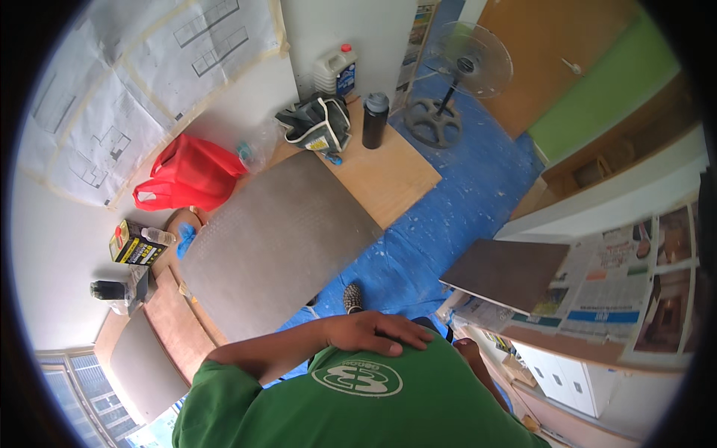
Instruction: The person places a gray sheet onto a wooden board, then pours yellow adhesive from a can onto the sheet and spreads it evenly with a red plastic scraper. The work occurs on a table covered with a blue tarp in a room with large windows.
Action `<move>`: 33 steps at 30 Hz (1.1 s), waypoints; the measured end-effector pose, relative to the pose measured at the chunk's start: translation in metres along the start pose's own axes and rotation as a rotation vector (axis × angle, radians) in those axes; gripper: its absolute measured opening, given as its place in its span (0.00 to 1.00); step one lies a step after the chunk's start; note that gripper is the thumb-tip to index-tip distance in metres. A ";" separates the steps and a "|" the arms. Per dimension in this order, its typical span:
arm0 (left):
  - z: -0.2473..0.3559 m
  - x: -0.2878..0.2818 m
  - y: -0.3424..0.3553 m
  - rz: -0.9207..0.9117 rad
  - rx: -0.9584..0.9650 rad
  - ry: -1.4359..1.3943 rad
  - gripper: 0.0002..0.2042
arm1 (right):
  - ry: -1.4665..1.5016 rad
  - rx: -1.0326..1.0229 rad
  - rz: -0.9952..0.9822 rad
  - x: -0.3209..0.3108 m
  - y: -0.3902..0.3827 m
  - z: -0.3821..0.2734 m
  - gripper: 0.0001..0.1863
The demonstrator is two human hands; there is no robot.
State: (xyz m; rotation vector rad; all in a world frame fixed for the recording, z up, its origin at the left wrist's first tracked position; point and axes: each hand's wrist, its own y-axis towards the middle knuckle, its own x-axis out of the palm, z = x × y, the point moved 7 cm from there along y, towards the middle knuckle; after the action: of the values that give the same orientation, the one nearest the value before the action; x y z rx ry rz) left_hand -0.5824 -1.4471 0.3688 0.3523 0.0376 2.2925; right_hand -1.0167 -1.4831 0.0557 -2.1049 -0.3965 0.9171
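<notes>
My left hand (377, 333) lies flat on the front of my green shirt (328, 414), fingers slightly apart and holding nothing. My right hand (467, 349) shows only partly at the right side of the shirt; the rest is hidden, so I cannot tell what, if anything, it holds. Beyond my hands, a large grey sheet (276, 239) lies on a plywood-topped table (396, 179). A smaller dark grey board (500, 272) rests on a newspaper-covered counter (597, 291) to the right. My patterned shoe (352, 297) stands on the blue floor sheet (392, 261) between them.
On and around the table are a red bag (190, 172), a tool bag (312, 127), a dark bottle (376, 122), a jug (334, 71) and an adhesive can (138, 243). A standing fan (448, 104) is near a wooden door (545, 52). Another grey sheet (146, 366) is lower left.
</notes>
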 end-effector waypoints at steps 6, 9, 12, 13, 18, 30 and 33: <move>-0.046 -0.090 -0.016 0.447 -0.273 -0.072 0.19 | -0.092 -0.103 -0.153 -0.011 0.121 -0.080 0.14; -0.083 -0.161 -0.029 0.702 -0.407 0.019 0.17 | -0.270 -0.160 -0.133 -0.032 0.204 -0.131 0.13; -0.086 -0.256 -0.044 1.102 -0.171 -0.024 0.15 | -0.302 -0.150 -0.203 -0.058 0.285 -0.193 0.14; -0.080 -0.289 -0.054 1.258 -0.179 0.098 0.15 | -0.298 -0.133 -0.242 -0.065 0.314 -0.218 0.14; -0.040 -0.401 -0.081 2.020 -0.083 0.023 0.21 | -0.582 -0.428 -0.388 -0.105 0.428 -0.373 0.05; 0.007 -0.537 -0.076 2.059 -0.860 0.693 0.21 | -0.151 -0.035 -0.375 -0.200 0.573 -0.457 0.07; -0.001 -0.562 -0.099 2.108 -0.840 0.687 0.22 | -0.475 -0.155 -0.404 -0.191 0.551 -0.455 0.06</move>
State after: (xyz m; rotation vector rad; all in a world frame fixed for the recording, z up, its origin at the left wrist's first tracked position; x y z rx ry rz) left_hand -0.1504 -1.7890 0.2187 -1.6076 -1.5528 3.6932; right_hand -0.8334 -2.1864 -0.0818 -1.8216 -1.1229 1.1586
